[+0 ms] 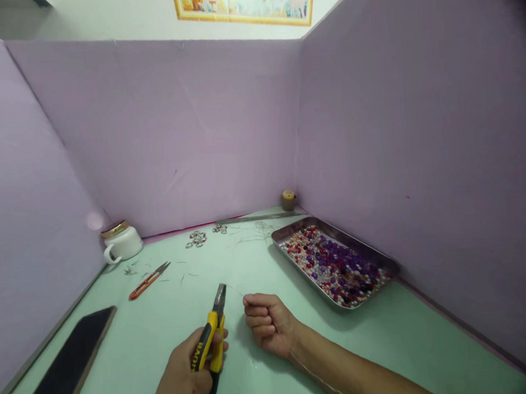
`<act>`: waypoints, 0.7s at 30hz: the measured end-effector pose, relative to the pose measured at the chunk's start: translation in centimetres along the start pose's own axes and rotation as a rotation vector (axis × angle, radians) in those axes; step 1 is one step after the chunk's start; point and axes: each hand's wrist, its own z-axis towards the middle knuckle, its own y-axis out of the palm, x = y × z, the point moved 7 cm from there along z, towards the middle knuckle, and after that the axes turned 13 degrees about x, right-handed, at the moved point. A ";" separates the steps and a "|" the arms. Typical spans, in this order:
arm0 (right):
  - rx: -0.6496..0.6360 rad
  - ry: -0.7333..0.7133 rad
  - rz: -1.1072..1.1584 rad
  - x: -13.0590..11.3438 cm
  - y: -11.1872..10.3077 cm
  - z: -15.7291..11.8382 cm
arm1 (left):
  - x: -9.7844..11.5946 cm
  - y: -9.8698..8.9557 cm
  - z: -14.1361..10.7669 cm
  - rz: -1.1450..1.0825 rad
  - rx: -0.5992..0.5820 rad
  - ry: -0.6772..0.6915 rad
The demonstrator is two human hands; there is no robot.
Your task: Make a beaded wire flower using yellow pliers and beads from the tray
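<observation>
My left hand (pixel 184 368) is wrapped round the yellow-and-black handles of a pair of pliers (pixel 220 302), whose metal jaws point away from me. Just to their right, my right hand (pixel 271 326) has its thumb and forefinger pinched on a fine wire (pixel 235 290), its other fingers curled in. The wire runs towards the plier tips; it is too thin to tell whether the jaws grip it. Beyond the hands lie small beaded rings (pixel 197 239), a second little group of rings (pixel 220 229) and short wire offcuts (pixel 188 276).
A metal tray (pixel 304 280) of purple, red and pale beads stands on the right. Orange thread snips (pixel 149 281), a white mug (pixel 125 244) and a dark phone or tablet (pixel 66 363) are on the left. Long wires (pixel 259 217) and a small pot (pixel 289 201) sit at the back, by purple partitions (pixel 174 131).
</observation>
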 end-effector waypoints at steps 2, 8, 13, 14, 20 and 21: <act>0.008 0.000 -0.008 0.1 0.0 0.1 | 0.1 0.0 -0.2 0.031 -0.005 0.018; -0.038 -0.070 -0.099 0.1 0.4 0.0 | 3.2 0.5 -2.3 0.237 0.030 0.090; -0.078 -0.174 -0.182 -0.5 0.8 -0.1 | 3.5 0.2 -1.9 0.240 0.061 0.110; -0.072 -0.187 -0.190 -0.6 0.7 -0.2 | 3.3 -0.2 -1.5 0.211 0.073 0.081; -0.063 -0.224 -0.178 -1.4 0.5 -0.4 | 3.6 -5.9 0.4 0.024 0.419 -0.016; -0.055 -0.219 -0.171 -1.4 0.3 -0.4 | 3.9 -5.9 0.6 -0.037 0.375 0.011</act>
